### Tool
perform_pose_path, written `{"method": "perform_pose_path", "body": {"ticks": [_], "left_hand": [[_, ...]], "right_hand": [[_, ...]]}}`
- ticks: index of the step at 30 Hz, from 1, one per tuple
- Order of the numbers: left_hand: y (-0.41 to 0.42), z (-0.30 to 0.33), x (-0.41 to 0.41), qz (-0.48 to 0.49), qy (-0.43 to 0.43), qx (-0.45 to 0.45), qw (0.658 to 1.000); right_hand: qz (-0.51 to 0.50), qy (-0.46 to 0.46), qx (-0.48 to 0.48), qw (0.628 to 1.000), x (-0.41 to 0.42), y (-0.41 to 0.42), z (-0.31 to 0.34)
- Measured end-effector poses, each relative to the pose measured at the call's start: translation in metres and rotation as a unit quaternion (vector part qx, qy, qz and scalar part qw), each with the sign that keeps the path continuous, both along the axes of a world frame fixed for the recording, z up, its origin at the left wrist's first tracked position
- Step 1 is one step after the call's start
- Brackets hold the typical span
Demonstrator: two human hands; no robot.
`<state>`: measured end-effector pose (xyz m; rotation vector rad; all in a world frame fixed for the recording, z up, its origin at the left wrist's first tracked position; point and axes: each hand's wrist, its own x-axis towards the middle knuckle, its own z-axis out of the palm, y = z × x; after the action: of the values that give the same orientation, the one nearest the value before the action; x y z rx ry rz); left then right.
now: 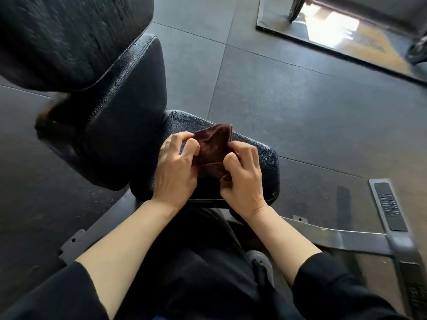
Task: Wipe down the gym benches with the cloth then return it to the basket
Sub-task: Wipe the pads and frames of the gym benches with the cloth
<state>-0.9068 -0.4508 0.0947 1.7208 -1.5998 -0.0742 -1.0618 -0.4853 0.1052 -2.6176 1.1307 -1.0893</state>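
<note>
A dark brown cloth (213,146) is bunched between both my hands just above the black padded seat (265,158) of a gym bench. My left hand (176,167) pinches the cloth's left side with curled fingers. My right hand (242,179) grips its right side, thumb and fingers curled into the fabric. The bench's black back pad (124,116) slopes up to the left, and a second black pad (69,35) fills the upper left corner. No basket is in view.
Grey metal frame bars (346,239) of the bench run along the floor to the right, with a ribbed foot plate (390,206). Dark rubber floor tiles (300,100) surround the bench. Another machine's base (300,31) stands at the top right. My dark trousers and shoe (261,259) are below.
</note>
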Motion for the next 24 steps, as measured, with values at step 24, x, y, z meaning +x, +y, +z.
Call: {"method": "perform_pose_path", "body": {"ticks": [24], "left_hand": [[0.036,-0.048,-0.005,0.002,-0.070,-0.005,0.998]], "right_hand": [[-0.278,0.138,0.161,0.937,-0.023,-0.014,-0.031]]}}
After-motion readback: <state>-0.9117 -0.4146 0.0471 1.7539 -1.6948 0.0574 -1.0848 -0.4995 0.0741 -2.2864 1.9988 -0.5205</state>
